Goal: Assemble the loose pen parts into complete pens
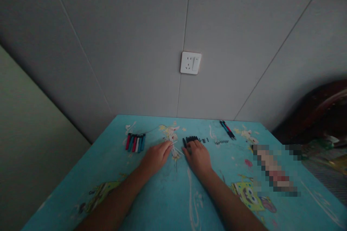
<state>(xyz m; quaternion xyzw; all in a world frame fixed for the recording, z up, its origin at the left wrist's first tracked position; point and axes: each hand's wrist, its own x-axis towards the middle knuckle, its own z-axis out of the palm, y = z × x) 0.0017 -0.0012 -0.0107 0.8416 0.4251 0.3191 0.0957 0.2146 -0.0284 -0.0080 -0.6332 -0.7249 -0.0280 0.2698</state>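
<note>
My left hand point(155, 157) rests on the table with thumb and fingers pinched together. A thin white stick point(175, 142), like a pen refill, sticks out from its fingertips. Just right of them lies a loose pile of similar white sticks point(173, 151). My right hand point(200, 157) is curled beside a row of short black pen parts point(192, 138), its fingers covering some of them. What its fingertips hold, if anything, is hidden. Left of my left hand, several red, blue and white pen barrels point(135, 143) with dark ends lie side by side.
Small black pieces point(204, 140) and a line of tiny springs point(222, 142) lie right of my right hand. Pens point(227, 130) with coloured barrels lie farther back. A blurred-out long object point(273, 169) is on the right of the blue patterned table point(162, 202). A wall socket point(191, 62) is ahead.
</note>
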